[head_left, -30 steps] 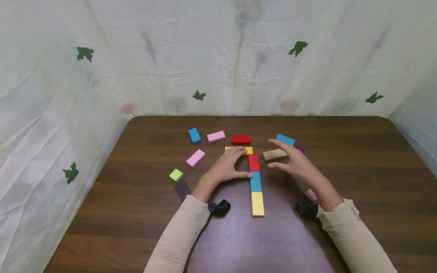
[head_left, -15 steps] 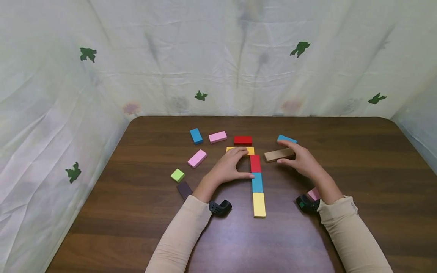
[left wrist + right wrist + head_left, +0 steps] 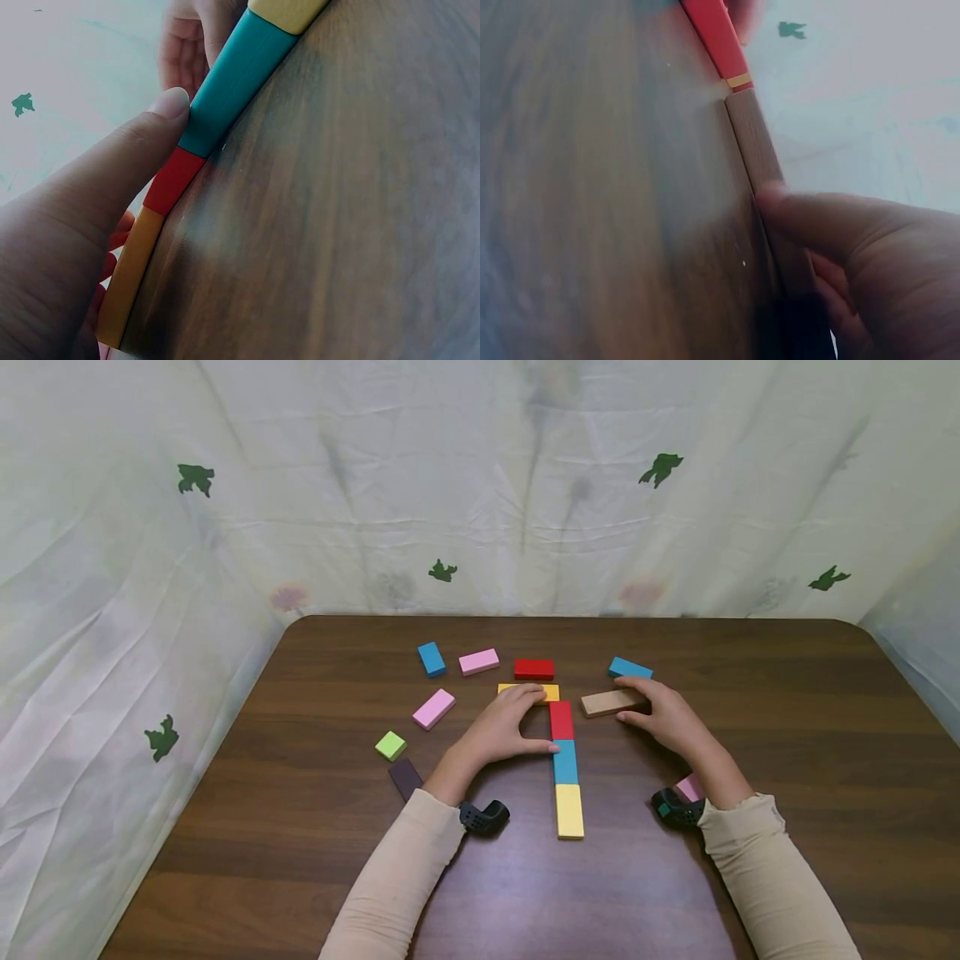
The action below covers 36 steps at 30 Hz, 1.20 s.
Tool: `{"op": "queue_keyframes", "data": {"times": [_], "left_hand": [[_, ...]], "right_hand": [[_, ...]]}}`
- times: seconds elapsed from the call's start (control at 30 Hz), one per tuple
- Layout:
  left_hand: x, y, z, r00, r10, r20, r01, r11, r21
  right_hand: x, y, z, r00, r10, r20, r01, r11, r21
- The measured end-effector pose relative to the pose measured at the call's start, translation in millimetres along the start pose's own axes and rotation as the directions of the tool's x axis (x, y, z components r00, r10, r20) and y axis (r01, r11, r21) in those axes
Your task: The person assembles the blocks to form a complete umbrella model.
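A row of flat blocks runs toward the front: a red block (image 3: 561, 720), a blue block (image 3: 566, 762) and a pale yellow block (image 3: 569, 811). Across its far end lies an orange-yellow block (image 3: 551, 693). My left hand (image 3: 498, 727) rests spread beside the row, fingers at the orange-yellow block and thumb against the blue block's side, as the left wrist view also shows. My right hand (image 3: 663, 718) pinches a plain wooden block (image 3: 603, 702) near its right end, thumb on the near side. In the right wrist view the wooden block (image 3: 754, 139) shows along its edge.
Behind the row lie a red block (image 3: 534, 669), a pink block (image 3: 478, 662) and a blue block (image 3: 432, 659). At left are a pink block (image 3: 433, 709), a lime block (image 3: 391, 745) and a dark block (image 3: 406, 777). Another blue block (image 3: 630, 667) lies beyond my right hand.
My right hand has moved right and closed its thumb and fingers on the wooden block's right end. My left hand has kept its place at the row.
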<state>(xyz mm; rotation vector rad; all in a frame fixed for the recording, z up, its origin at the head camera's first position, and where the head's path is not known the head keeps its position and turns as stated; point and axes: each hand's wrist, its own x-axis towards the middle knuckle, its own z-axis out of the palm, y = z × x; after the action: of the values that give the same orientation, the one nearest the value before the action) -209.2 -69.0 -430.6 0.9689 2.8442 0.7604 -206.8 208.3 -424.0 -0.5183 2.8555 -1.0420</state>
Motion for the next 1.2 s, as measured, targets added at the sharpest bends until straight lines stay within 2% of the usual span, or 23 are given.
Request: {"op": "queue_keyframes", "data": {"times": [0.23,0.33,0.63,0.87,1.2], "left_hand": [[0.2,0.3,0.1,1.000,-0.002,-0.002,0.002,1.000,0.007],[0.1,0.9,-0.6,1.000,-0.004,-0.001,0.004,1.000,0.009],[0.8,-0.3,0.0,1.000,0.014,-0.009,-0.014,1.000,0.024],[1.0,-0.8,1.2,1.000,0.005,-0.001,-0.005,1.000,0.031],[1.6,-1.6,1.9,1.000,0.009,-0.008,-0.008,1.000,0.029]], "right_hand": [[2.3,0.9,1.0,0.994,-0.111,-0.026,0.109,0.992,-0.064],[2.7,-0.9,0.5,0.991,-0.131,-0.024,0.128,0.988,-0.085],[3.8,-5.4,-0.8,0.998,-0.062,-0.032,0.060,0.996,-0.066],[9.0,-6.4,2.8,0.997,-0.064,-0.046,0.062,0.997,-0.050],[19.3,-10.2,8.1,0.999,-0.040,-0.018,0.040,0.998,-0.042]]}}
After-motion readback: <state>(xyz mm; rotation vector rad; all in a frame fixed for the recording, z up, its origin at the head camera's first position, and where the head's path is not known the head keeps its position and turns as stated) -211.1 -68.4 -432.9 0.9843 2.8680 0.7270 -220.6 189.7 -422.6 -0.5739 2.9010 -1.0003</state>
